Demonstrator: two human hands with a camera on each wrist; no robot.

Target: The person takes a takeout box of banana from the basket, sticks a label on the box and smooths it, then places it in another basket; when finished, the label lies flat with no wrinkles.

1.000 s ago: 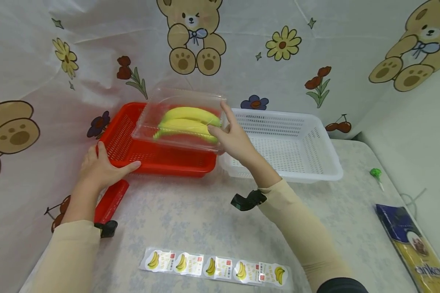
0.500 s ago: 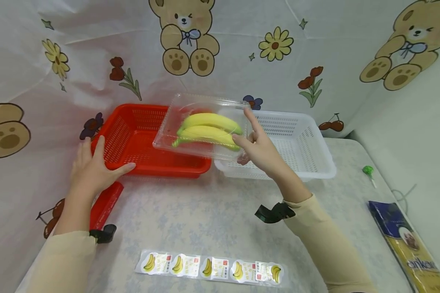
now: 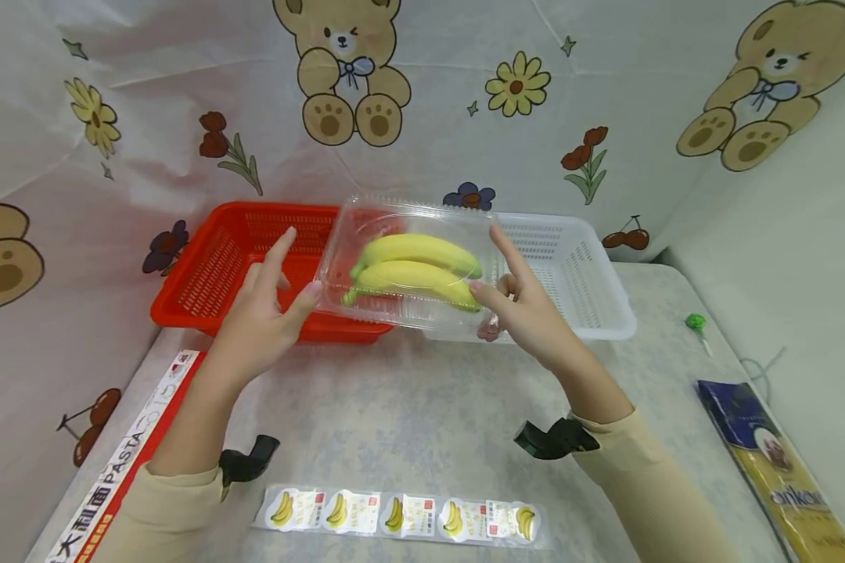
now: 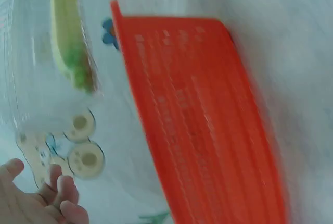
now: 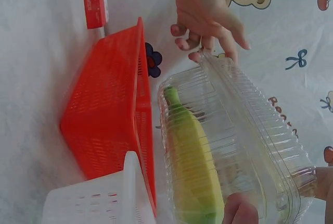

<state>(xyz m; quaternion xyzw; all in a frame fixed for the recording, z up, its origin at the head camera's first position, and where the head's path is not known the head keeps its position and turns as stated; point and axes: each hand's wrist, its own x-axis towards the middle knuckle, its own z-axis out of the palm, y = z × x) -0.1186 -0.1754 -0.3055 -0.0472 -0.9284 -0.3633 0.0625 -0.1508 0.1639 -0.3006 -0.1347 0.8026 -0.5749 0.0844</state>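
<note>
A clear plastic clamshell box (image 3: 338, 262) holding yellow bananas (image 3: 411, 277) hangs tilted above the two baskets. My right hand (image 3: 535, 313) grips its right end, thumb on the near side and index finger along the edge. My left hand (image 3: 253, 320) is raised at the box's left end, fingers spread and holding nothing. In the left wrist view that hand's fingers (image 4: 65, 190) stand apart from the box. Behind and below is the red basket (image 3: 183, 313); the white basket (image 3: 584, 328) sits to its right, partly hidden by the right hand and box.
A strip of banana stickers (image 3: 401, 516) lies at the table's front. On the left is a red and white pasta box (image 3: 134, 453), partly under the left forearm. A blue and gold packet (image 3: 774, 461) and a green lollipop (image 3: 695, 322) lie at the right. A bear-print cloth (image 3: 422, 94) hangs behind.
My right hand has carried the box of bananas rightward and nearer, from over the red basket to between the baskets. My left hand has left the red basket's rim and moved toward the box.
</note>
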